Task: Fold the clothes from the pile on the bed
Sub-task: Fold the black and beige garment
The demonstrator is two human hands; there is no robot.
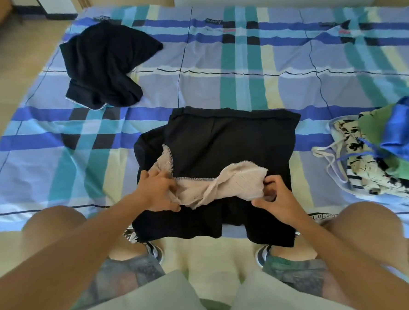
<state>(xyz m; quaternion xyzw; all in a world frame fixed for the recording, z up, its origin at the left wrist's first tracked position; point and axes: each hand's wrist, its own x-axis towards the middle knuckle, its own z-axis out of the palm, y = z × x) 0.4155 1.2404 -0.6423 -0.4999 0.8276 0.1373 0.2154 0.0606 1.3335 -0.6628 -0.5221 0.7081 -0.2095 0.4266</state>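
I see two hands at work over the near edge of the bed [217, 65], which is covered by one plaid sheet in blue, teal and pale yellow. My left hand [159, 192] has its fingers curled down onto the left end of a beige cloth [215, 185], gripping it against the fabric below. My right hand [274, 198] pinches the right end of the same cloth between thumb and fingers. The cloth is bunched and twisted in the middle, with a stitched edge showing along its far side.

It lies on one black garment [229, 143], spread mostly flat at the centre near edge; the garment's near end hangs off the bed toward my knees.

I count one more dark garment [104, 65], crumpled, far left on the bed and well apart from the black one. On the right edge sits one pile [380, 149]. In it I can make out three pieces: a cream one with black print and thin straps, a green one, and a shiny blue one on top. Whether more lie under them I cannot tell.

Below, two striped shoes show on the floor.
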